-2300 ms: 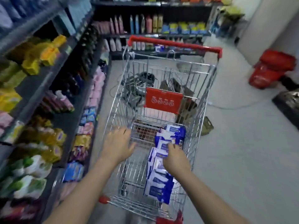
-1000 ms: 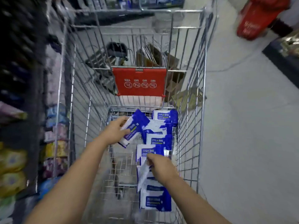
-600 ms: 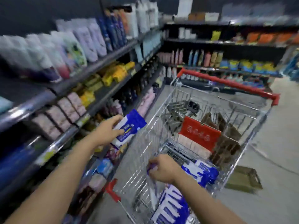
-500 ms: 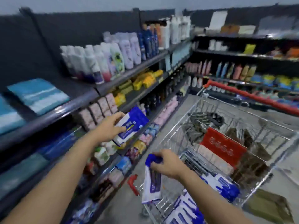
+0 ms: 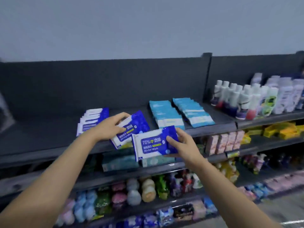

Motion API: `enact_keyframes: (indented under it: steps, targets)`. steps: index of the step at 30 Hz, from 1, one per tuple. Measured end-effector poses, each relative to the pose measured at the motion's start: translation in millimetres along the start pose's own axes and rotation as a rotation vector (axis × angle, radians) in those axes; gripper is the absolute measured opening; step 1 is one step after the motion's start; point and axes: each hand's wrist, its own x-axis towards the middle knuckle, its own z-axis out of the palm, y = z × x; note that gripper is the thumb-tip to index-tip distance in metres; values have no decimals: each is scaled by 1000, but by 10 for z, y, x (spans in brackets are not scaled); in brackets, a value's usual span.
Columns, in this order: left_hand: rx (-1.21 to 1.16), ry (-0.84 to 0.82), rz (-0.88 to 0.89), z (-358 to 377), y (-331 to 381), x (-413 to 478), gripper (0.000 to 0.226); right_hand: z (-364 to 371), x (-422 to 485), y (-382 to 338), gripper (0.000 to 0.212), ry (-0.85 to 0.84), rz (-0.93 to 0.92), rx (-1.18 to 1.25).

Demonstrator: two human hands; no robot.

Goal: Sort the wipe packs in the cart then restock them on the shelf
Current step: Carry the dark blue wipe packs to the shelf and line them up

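I face the dark top shelf [image 5: 49,139]. My left hand [image 5: 109,126] grips a blue-and-white alcohol wipe pack [image 5: 136,127] over the shelf's front part. My right hand [image 5: 182,143] holds a second blue-and-white wipe pack [image 5: 151,143] just in front of the shelf edge, label toward me. A row of matching blue-and-white packs [image 5: 92,120] lies on the shelf behind my left hand. The cart is out of view.
Two rows of light-blue wipe packs [image 5: 166,114] lie to the right on the same shelf. Bottles [image 5: 243,101] stand further right. Lower shelves hold pink boxes [image 5: 223,141], yellow packs [image 5: 286,131] and assorted colourful packets [image 5: 148,190].
Both hands lifted a wipe pack each out of the cart. My view swung left from the cart up to the top shelf, and both packs now sit at shelf height.
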Motion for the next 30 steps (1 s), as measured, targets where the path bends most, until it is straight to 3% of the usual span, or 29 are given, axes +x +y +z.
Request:
enact_keyframes:
  steps: [7,11,15,18,22,25,27,30]
  targets:
    - [179,0,-154,-948,-1283,316,45,1224,967,352,20,-41,-2,-50]
    - [202,-130,-161,-1125,-1906,690,47,1709,1556,603,21,3,35,-68]
    - [112,-157,-127,-1140,-2319,921,32,2049,1926,790,22,7,119,-100]
    - [-44,-202,-169,-1179,-2491,996,24,2202,2096,899,22,-18,143,-241]
    - [-237,-220,-204,-1254,-2596,993,38,2323,2211,979,46,-51,187,-447]
    - [-343,-165,-188,-1267,-2563,948,21,2404,2242,1039,65,-109,120,-519]
    - [-239,-200,-135,-1248,-2568,932,30,2467,2237,1059,76,-155,30,-654]
    - [-38,-212,-61,-1190,-2553,924,55,2521,2181,1020,60,-175,-139,-1041]
